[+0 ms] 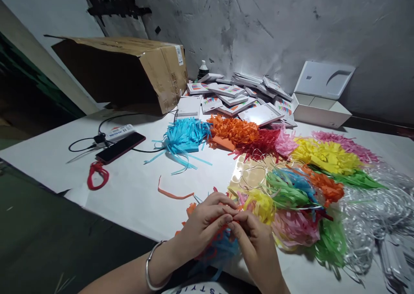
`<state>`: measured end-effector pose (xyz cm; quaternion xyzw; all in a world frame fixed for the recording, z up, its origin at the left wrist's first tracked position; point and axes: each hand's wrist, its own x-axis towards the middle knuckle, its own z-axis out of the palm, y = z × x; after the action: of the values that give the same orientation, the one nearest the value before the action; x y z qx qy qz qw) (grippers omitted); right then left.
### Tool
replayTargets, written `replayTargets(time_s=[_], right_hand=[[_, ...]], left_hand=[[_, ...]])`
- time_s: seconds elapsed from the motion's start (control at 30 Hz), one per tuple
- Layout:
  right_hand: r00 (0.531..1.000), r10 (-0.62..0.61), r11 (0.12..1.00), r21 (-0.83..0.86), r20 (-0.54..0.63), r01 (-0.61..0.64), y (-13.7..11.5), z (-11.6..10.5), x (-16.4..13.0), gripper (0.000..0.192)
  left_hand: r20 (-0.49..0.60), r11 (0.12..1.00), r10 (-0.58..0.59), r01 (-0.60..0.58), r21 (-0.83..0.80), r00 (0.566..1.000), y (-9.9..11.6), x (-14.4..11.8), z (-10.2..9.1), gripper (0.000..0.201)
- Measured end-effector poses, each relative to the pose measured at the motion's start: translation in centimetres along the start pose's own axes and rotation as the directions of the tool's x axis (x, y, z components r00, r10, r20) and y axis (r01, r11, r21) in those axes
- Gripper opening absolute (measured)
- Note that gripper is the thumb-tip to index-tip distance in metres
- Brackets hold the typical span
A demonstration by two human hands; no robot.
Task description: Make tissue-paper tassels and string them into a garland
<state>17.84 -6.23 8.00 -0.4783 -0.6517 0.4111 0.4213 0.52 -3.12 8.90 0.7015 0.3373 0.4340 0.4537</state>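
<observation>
My left hand (207,222) and my right hand (254,238) meet at the front edge of the table, thumbs and fingertips pinched close together. Between them is an orange paper tassel (190,210), partly covered by my fingers. Blue tassel strips (223,248) hang below my hands. Just right of my right hand lie a yellow tassel (261,204), a pink tassel (296,229) and green tassels (286,190). A loose orange paper strip (174,194) rests left of my hands. Beyond them lies a sheet of round clear stickers (249,173) with thin string on it.
Bundles of blue (186,136), orange (234,132) and yellow fringe (325,155) line the middle. Behind are stacked flat boxes (233,99), a cardboard box (164,74) and an open white box (320,108). A phone (121,148) lies left; clear string (365,212) spreads right.
</observation>
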Motion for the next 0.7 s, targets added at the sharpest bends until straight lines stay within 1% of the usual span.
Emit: replayTargets(time_s=[0.07, 0.1, 0.13, 0.17, 0.2, 0.23, 0.27, 0.3, 0.33, 0.37, 0.43, 0.5, 0.6, 0.7], right_hand=[[0.996, -0.077, 0.99, -0.12, -0.04, 0.072, 0.2, 0.0, 0.0, 0.021], [0.99, -0.128, 0.974, -0.195, -0.058, 0.114, 0.4, -0.1, 0.0, 0.02], [0.98, -0.186, 0.946, -0.28, -0.063, 0.162, 0.7, -0.2, 0.0, 0.018], [0.968, -0.244, 0.905, -0.371, -0.055, 0.207, 1.1, -0.5, 0.1, 0.016], [0.955, -0.294, 0.853, -0.462, -0.041, 0.243, 1.5, -0.9, 0.1, 0.015], [0.941, -0.338, 0.792, -0.548, -0.026, 0.269, 2.0, -1.4, 0.1, 0.014], [0.928, -0.374, 0.728, -0.624, -0.013, 0.284, 2.5, -2.0, 0.2, 0.014], [0.916, -0.401, 0.668, -0.686, -0.005, 0.289, 3.0, -2.7, 0.3, 0.014], [0.908, -0.418, 0.617, -0.734, -0.002, 0.282, 3.5, -3.6, 0.5, 0.015], [0.902, -0.432, 0.573, -0.772, 0.0, 0.274, 3.9, -4.5, 0.7, 0.016], [0.894, -0.447, 0.495, -0.83, 0.009, 0.256, 4.4, -6.6, 1.0, 0.016], [0.896, -0.443, 0.42, -0.881, 0.01, 0.218, 4.8, -8.7, 1.2, 0.017], [0.894, -0.448, 0.31, -0.942, -0.025, 0.129, 5.9, -12.2, 1.2, 0.022], [0.86, -0.501, 0.222, -0.975, -0.095, 0.022, 8.0, -15.9, 0.8, 0.029]], left_hand=[[-0.163, 0.999, 0.0, -0.008, -0.05, 0.987, 0.1, 0.3, 0.1, 0.026], [-0.245, 0.991, -0.036, 0.003, -0.134, 0.969, 0.1, 0.5, -0.2, 0.025], [-0.301, 0.964, -0.106, 0.024, -0.264, 0.948, 0.2, 0.8, -0.6, 0.024], [-0.313, 0.905, -0.201, 0.053, -0.422, 0.928, 0.3, 1.1, -1.2, 0.024], [-0.28, 0.81, -0.297, 0.086, -0.58, 0.913, 0.4, 1.5, -1.9, 0.023], [-0.22, 0.693, -0.376, 0.116, -0.711, 0.9, 0.6, 1.9, -2.9, 0.023], [-0.157, 0.58, -0.431, 0.139, -0.803, 0.889, 0.7, 2.2, -3.9, 0.023], [-0.121, 0.491, -0.465, 0.142, -0.86, 0.877, 0.9, 2.5, -5.0, 0.024], [-0.118, 0.435, -0.487, 0.123, -0.892, 0.865, 1.1, 2.8, -6.1, 0.027], [-0.147, 0.407, -0.502, 0.083, -0.91, 0.852, 1.3, 3.1, -7.2, 0.033], [-0.255, 0.397, -0.528, -0.03, -0.917, 0.81, 1.5, 3.5, -9.5, 0.041], [-0.355, 0.409, -0.545, -0.129, -0.903, 0.76, 1.4, 3.7, -11.8, 0.044], [-0.464, 0.436, -0.555, -0.234, -0.869, 0.69, 0.8, 3.5, -15.5, 0.045], [-0.555, 0.478, -0.546, -0.311, -0.822, 0.628, 0.0, 2.6, -19.1, 0.045]])
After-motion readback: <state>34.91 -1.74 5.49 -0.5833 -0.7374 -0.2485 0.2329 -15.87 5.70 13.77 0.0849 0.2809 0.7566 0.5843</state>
